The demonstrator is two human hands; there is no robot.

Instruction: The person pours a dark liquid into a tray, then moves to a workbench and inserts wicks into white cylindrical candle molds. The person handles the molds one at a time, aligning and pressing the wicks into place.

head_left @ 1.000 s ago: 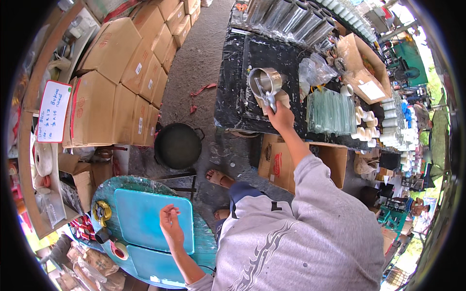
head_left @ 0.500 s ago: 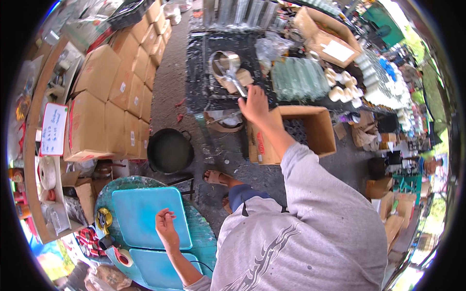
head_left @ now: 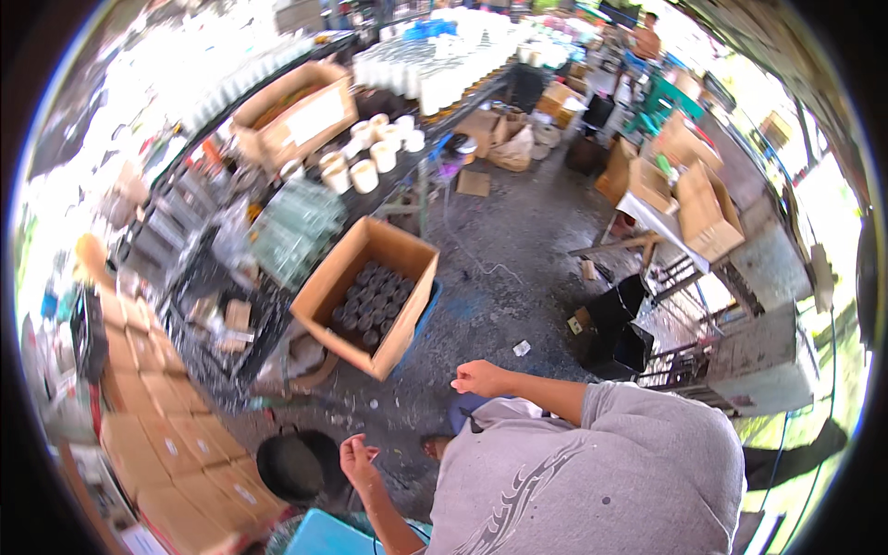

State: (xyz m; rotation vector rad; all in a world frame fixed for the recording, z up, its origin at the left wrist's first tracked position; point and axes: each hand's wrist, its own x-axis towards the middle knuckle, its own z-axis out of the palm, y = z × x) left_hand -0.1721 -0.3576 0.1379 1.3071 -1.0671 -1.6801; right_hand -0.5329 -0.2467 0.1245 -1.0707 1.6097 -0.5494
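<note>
My right hand (head_left: pixel 479 377) is held in front of my body over the dark floor, its fingers curled into a loose fist with nothing showing in it. My left hand (head_left: pixel 361 460) hangs in the air near a round black pan (head_left: pixel 298 465) on the floor; its fingers are slightly bent, the thumb stands apart, and nothing is seen in it. Ahead of both hands stands an open cardboard box (head_left: pixel 413 314), filled with several dark round pieces (head_left: pixel 375 303). Neither hand touches the box.
Stacked cardboard cartons (head_left: pixel 166 453) line the left side. A black-covered table (head_left: pixel 199 347) bears clear plastic-wrapped tubes (head_left: pixel 298 231), white cups (head_left: pixel 363 174) and another open carton (head_left: pixel 301 116). At right are a black bin (head_left: pixel 610 333) and a bench with boxes (head_left: pixel 708 217). A blue tray (head_left: pixel 319 535) shows below.
My view has swung to the right. My right hand has left the metal handle on the black table and drawn back near my body, fingers curled. My left hand stays raised.
</note>
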